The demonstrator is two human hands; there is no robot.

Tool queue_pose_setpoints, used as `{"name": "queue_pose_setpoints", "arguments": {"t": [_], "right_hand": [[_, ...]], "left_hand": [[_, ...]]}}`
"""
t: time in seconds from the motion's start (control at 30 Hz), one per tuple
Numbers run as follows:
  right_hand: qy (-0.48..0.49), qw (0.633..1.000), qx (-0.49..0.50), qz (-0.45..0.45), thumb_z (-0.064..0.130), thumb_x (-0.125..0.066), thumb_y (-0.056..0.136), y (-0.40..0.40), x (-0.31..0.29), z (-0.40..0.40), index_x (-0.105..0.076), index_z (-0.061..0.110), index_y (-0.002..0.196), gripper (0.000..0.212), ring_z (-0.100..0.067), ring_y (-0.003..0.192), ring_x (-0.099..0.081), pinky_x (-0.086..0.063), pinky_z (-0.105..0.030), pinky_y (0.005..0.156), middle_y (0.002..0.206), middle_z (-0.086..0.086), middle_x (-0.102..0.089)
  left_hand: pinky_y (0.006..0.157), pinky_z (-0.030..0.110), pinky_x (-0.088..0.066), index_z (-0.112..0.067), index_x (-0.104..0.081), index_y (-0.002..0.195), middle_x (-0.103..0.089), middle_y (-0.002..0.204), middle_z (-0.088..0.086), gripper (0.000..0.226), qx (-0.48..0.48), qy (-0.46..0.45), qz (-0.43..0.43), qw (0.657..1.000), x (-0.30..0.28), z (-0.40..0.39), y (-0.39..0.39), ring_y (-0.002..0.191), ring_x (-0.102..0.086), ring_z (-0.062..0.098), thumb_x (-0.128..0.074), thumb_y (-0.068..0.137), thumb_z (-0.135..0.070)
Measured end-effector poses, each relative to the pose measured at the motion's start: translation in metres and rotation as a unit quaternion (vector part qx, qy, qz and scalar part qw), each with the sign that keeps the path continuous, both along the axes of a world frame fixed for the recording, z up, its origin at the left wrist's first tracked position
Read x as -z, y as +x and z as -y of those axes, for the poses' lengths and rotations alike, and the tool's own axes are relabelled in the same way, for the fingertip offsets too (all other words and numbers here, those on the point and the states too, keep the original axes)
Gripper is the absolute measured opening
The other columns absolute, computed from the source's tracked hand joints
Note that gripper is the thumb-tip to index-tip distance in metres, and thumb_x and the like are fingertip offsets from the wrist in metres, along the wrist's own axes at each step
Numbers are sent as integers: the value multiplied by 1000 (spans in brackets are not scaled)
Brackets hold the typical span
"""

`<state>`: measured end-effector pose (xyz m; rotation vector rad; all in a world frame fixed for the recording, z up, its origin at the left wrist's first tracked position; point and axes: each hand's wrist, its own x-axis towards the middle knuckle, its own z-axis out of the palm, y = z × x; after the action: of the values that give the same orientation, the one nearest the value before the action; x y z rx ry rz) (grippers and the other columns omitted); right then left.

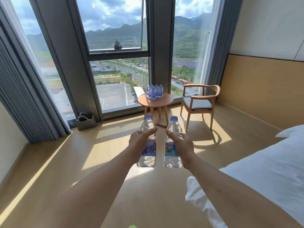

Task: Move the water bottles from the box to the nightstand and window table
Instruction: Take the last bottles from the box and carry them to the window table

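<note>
Head view: a person stands on a bare wooden floor (pixel 69 170) with both arms stretched forward, the left hand (pixel 139 142) wrapped around one upright water bottle (pixel 148 150) and the right hand (pixel 181 145) wrapped around a second bottle (pixel 171 152), both carried in mid-air toward a round window table (pixel 155 100) well ahead. This looks like the carrying step; next comes walking across and setting both down on the table's bare near edge, since a cluster of bottles (pixel 154 92) fills its far side. Open floor lies ahead, with a chair (pixel 199 102) right of the table and a bed (pixel 263 170) along the right.
</note>
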<state>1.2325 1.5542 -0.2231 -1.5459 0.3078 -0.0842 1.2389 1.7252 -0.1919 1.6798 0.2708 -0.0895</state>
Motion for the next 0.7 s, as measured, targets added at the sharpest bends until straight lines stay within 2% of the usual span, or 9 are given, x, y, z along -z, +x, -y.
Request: {"name": "queue_pose_setpoints", "arguments": {"t": [0.07, 0.17, 0.3, 0.4, 0.6, 0.63, 0.7], "right_hand": [[-1, 1000, 8, 1, 64, -82, 70, 50, 5, -4, -63, 27, 112, 59, -26, 85, -77, -64, -50, 81, 100, -6, -75], [-3, 1000, 6, 4, 66, -82, 64, 115, 4, -13, -64, 22, 120, 73, -31, 91, -76, -62, -52, 84, 104, -10, -75], [-2, 1000, 20, 5, 70, -81, 57, 220, -7, -31, -63, 19, 123, 86, -34, 96, -74, -60, -53, 88, 109, -12, -74], [-2, 1000, 30, -2, 71, -80, 55, 287, -13, -38, -64, 21, 121, 84, -34, 95, -74, -60, -53, 88, 108, -12, -74], [18, 998, 48, -19, 69, -82, 54, 393, -6, -42, -65, 23, 116, 79, -34, 91, -75, -61, -54, 86, 105, -12, -75], [21, 998, 50, -22, 69, -82, 55, 412, -2, -42, -65, 23, 117, 79, -34, 92, -75, -61, -54, 86, 105, -12, -75], [21, 998, 51, -24, 69, -81, 57, 451, 6, -40, -64, 23, 119, 78, -32, 91, -75, -61, -54, 86, 105, -11, -74]], "left_hand": [[76, 41, -65, -17, -64, 113, -79, 90, 11, 63, 12, -15, 6, 1000, 6, -6, 53, 77, -79, 26, -82, 73, -63], [86, 50, -63, -12, -67, 117, -79, 92, 15, 67, 34, -31, 17, 999, 9, -14, 123, 82, -79, 31, -85, 73, -59], [90, 52, -62, -9, -66, 120, -78, 97, 17, 71, 53, -18, 16, 998, 3, -27, 233, 86, -77, 33, -84, 74, -60], [87, 48, -63, -10, -64, 122, -78, 97, 16, 71, 66, -20, 10, 998, -4, -36, 303, 85, -78, 32, -84, 74, -59], [88, 51, -63, -12, -65, 123, -78, 99, 16, 71, 81, -27, -5, 996, 2, -44, 414, 85, -78, 34, -85, 73, -58], [85, 50, -64, -12, -65, 123, -79, 98, 15, 72, 83, -31, -5, 996, 5, -45, 432, 83, -78, 33, -86, 72, -58], [69, 38, -65, -12, -66, 121, -80, 92, 12, 71, 82, -40, -2, 996, 12, -45, 470, 77, -79, 29, -87, 70, -57]]}}
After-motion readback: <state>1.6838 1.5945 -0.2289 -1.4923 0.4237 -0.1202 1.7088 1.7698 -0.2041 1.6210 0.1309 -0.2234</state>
